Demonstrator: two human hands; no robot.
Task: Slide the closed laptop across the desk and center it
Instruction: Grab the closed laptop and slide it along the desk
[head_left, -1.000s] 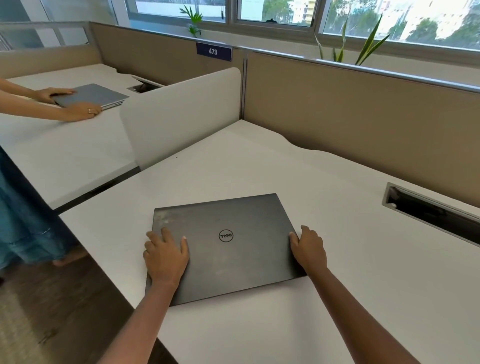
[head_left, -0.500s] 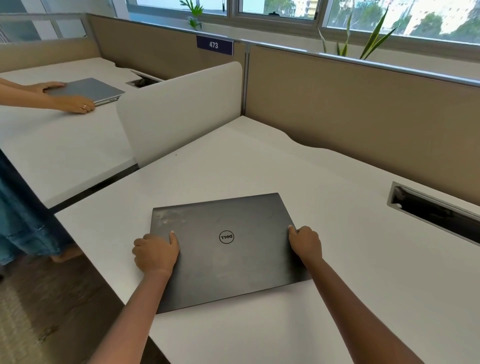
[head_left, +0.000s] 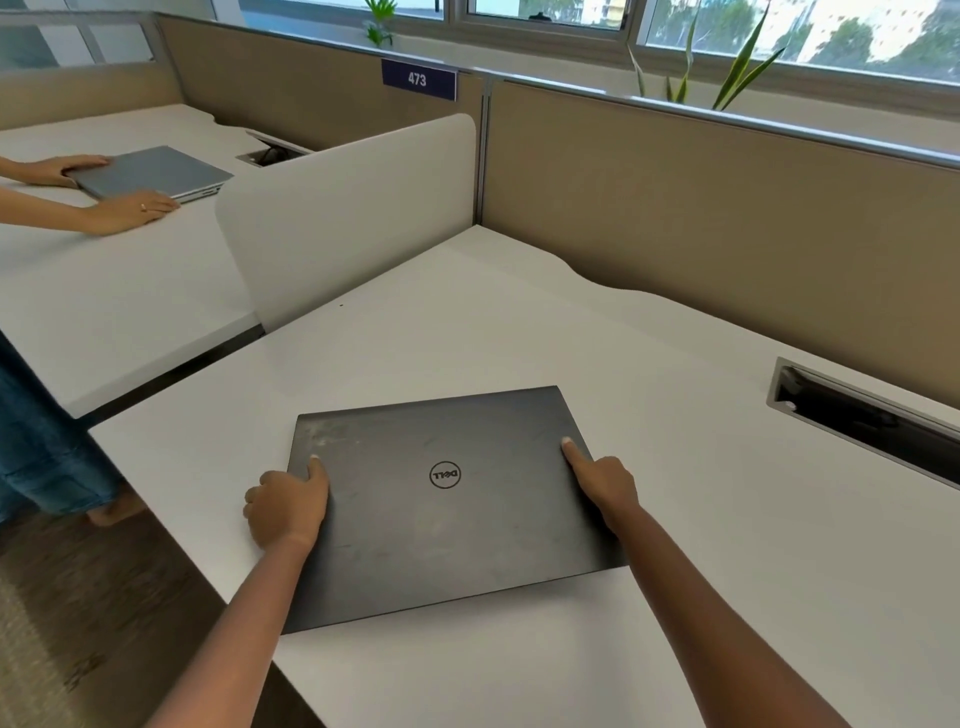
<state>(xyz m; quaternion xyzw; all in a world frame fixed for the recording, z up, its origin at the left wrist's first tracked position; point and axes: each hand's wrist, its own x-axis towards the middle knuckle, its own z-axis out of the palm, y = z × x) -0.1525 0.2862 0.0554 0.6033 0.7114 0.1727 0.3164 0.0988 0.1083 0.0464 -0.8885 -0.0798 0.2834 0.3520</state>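
Observation:
A closed dark grey laptop (head_left: 447, 519) with a round logo on its lid lies flat on the white desk (head_left: 649, 374), near the desk's left front corner. My left hand (head_left: 285, 506) grips its left edge, thumb on the lid and fingers curled around the side. My right hand (head_left: 602, 480) holds the right edge, one finger stretched forward along the lid and the other fingers wrapped over the side.
A cable slot (head_left: 862, 415) is cut into the desk at the right. Tan partition walls (head_left: 727, 218) close the back, and a white divider (head_left: 353, 208) stands at the left. At the neighbouring desk another person's hands (head_left: 130, 210) hold a silver laptop (head_left: 156, 171).
My hands went from lying flat on the lid to gripping the laptop's left and right edges. The laptop has barely shifted on the desk.

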